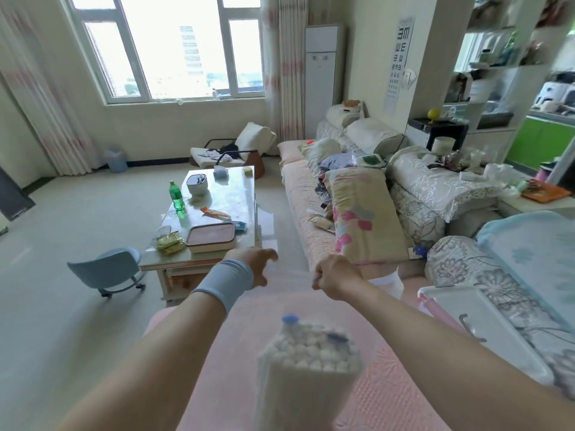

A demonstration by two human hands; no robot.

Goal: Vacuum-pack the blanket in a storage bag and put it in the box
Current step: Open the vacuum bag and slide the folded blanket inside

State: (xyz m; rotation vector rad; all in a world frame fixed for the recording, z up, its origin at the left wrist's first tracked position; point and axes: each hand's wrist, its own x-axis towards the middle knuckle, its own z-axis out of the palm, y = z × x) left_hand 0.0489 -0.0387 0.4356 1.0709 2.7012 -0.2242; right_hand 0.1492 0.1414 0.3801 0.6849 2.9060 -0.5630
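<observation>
Blurred blanket, cropped at bottom.

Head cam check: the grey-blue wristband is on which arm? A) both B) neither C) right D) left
D: the wristband wraps the left wrist just behind the left hand; the wrist behind the right hand is bare.

Pretty much the only thing that can be read is the eye chart hung on the wall by the sofa: rows of "E" shapes turned different ways, shrinking downward. The tiny figures beside its rows can't be made out. The green bottle label is too blurred.
</observation>
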